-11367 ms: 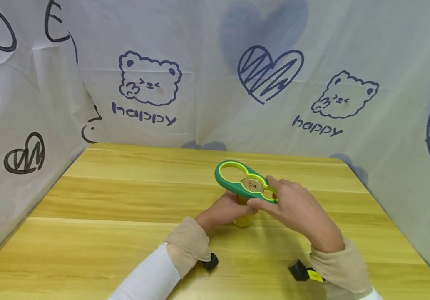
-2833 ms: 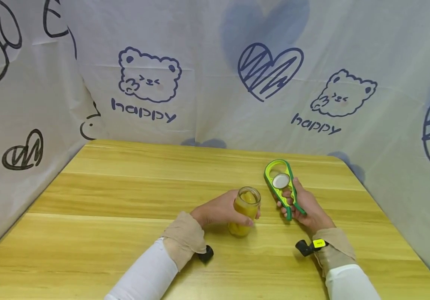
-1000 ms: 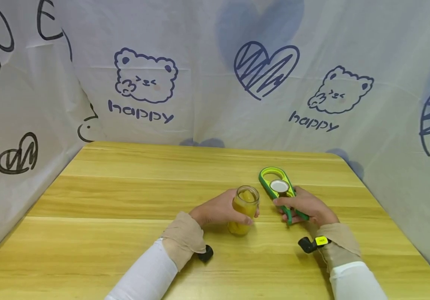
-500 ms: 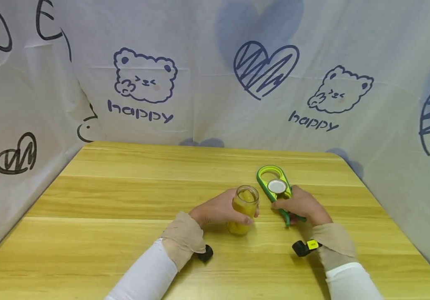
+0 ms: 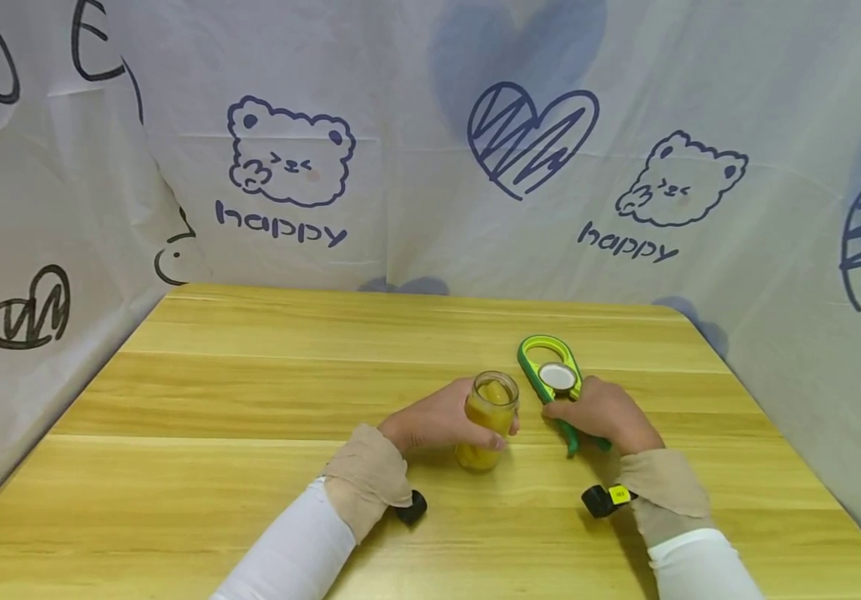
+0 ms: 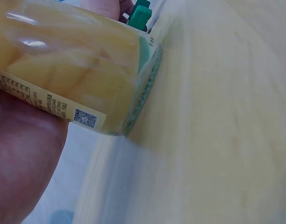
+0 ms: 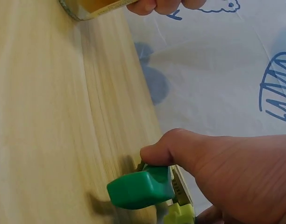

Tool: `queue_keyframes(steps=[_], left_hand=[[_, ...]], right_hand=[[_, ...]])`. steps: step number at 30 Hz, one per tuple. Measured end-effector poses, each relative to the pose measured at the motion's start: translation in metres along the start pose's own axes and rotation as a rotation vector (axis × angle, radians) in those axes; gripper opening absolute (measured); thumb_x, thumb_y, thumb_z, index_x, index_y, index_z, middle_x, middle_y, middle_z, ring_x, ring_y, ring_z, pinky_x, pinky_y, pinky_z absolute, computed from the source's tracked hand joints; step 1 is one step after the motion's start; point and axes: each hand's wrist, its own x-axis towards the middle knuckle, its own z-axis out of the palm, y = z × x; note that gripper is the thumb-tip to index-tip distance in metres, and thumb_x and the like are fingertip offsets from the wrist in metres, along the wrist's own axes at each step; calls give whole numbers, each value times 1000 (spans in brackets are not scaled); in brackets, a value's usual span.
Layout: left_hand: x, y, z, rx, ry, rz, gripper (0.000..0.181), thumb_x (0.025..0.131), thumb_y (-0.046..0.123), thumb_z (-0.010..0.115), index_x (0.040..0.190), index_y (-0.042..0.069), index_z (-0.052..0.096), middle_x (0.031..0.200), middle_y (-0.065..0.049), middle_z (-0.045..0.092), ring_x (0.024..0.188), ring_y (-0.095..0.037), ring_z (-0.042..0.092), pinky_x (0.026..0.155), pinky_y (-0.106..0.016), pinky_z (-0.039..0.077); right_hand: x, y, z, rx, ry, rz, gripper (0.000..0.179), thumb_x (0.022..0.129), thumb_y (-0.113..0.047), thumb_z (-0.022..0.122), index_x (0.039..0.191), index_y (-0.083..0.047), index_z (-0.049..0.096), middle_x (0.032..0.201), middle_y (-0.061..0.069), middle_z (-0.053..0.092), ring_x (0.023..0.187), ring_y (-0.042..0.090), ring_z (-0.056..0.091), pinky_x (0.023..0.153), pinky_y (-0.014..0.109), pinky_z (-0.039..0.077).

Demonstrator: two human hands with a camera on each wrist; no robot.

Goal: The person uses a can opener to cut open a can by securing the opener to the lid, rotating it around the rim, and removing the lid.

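Note:
My left hand grips an uncapped glass jar that stands upright on the table, its thumb across the near side. Yellow fruit pieces in liquid fill the jar, and its label with a square code faces the left wrist camera. To the right, my right hand holds a green and lime jar opener by its handles, low over the tabletop. A round lid sits in the opener's middle hole, white underside up. In the right wrist view my thumb lies against a green handle.
The wood-grain table extends around both hands. White cloth printed with hearts and bears hangs behind it and along the sides. A small black camera is on the left wrist, another black camera on the right.
Earlier the opener was over the capped jar; then the lid came away in it. Since then the right hand has lowered the opener to the table's right side and turned palm down. The jar stays put.

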Motion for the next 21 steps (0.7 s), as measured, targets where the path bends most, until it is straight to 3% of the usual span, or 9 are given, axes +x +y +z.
queue_keyframes(steps=[11, 21], left_hand=[[0, 0, 0, 10, 8, -18, 32, 87, 2, 75, 117, 9, 65, 106, 3, 70, 99, -9, 66, 95, -26, 54], [-1, 1, 1, -7, -7, 14, 32, 88, 0, 73, 117, 6, 63, 105, 2, 68, 100, -10, 65, 97, -26, 52]], right_hand=[[0, 3, 0, -35, -9, 4, 79, 87, -54, 69, 124, 13, 48, 98, 23, 64, 78, 28, 61, 62, 34, 49], [5, 9, 3, -41, -19, -11, 91, 85, -56, 71, 136, 13, 39, 105, 28, 66, 79, 29, 61, 63, 34, 48]])
